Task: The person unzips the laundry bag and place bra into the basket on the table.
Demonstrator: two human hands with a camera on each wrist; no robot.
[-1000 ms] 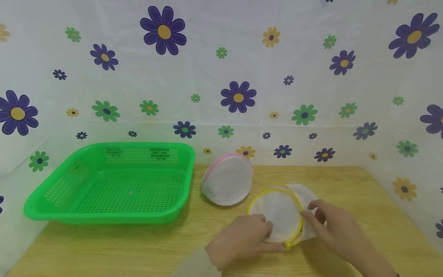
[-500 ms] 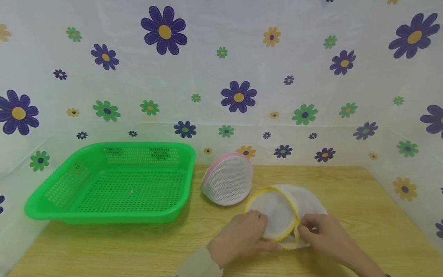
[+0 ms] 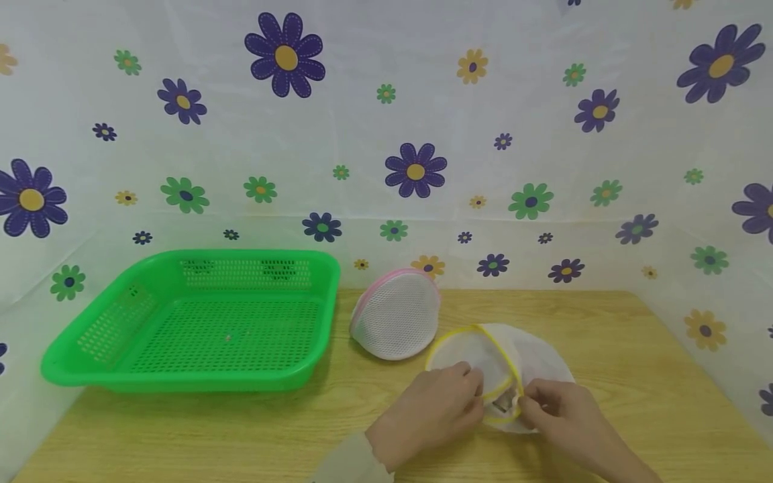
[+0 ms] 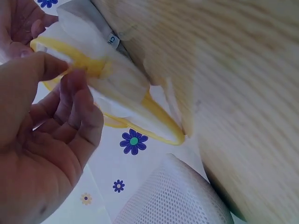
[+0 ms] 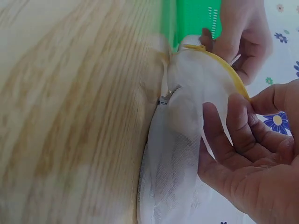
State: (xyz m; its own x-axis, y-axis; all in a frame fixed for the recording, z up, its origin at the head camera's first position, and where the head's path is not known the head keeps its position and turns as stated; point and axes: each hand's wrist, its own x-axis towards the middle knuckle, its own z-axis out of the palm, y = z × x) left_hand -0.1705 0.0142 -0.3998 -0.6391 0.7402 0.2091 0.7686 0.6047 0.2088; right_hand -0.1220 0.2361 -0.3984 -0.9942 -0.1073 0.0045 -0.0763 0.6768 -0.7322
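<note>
A person's left hand [image 3: 431, 412] pinches the yellow trim of a white bag [image 3: 540, 352], thumb and forefinger nearly meeting, the other fingers curled loosely below in the left wrist view. Opposite, the right hand [image 3: 564, 412] grips the same trim between thumb and forefinger — a narrow pinch, its remaining fingers bent beside the pale cloth. The bag lies at the near right of a wood-grain tabletop [image 3: 241, 439], a small gap showing between the hands, with something grey, too small to identify, inside it. A lettered tag [image 4: 112, 40] shows on the fabric. Just beyond, to the left, a pink-trimmed mesh bag [image 3: 398, 318] sits tilted; farther left stands a green perforated basket [image 3: 193, 382]. A white sheet [image 3: 241, 151] printed with flowers — purple, green and yellow — hangs along the far side.
</note>
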